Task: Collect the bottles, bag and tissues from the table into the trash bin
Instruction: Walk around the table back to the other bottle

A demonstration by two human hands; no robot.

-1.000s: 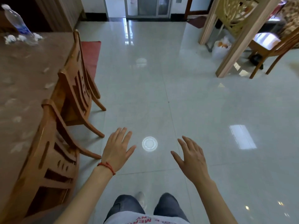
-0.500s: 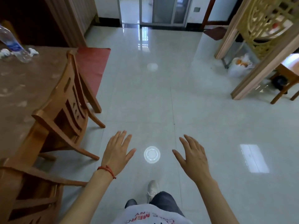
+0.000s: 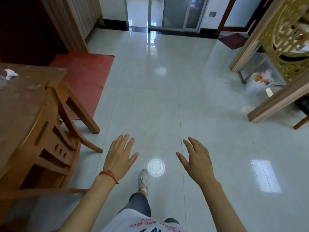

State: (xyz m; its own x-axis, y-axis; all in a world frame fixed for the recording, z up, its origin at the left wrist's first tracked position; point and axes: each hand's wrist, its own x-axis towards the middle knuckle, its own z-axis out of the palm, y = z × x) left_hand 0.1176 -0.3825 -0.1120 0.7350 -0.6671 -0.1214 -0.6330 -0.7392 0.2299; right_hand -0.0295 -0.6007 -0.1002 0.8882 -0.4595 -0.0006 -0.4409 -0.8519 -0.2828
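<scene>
My left hand (image 3: 119,155) and my right hand (image 3: 196,158) float over the tiled floor with fingers spread, holding nothing. On the brown table (image 3: 18,104) at the far left, a crumpled white tissue (image 3: 10,74) lies near the far corner, with pale clear scraps beside it at the frame edge. No bottle shows in this view. A trash bin lined with a white bag (image 3: 258,82) holding orange and white waste stands at the right, beside a carved wooden screen.
A wooden chair (image 3: 55,139) is tucked against the table's near side. A red mat (image 3: 85,77) lies beyond it. The carved wooden screen (image 3: 282,52) and a chair leg stand at right. Glass doors are ahead. My shoe (image 3: 143,179) is on the glossy floor.
I have walked forward along the table. The chairs and table slid left and down in view, the bottle left the frame, and the bin came nearer. Both hands stayed spread.
</scene>
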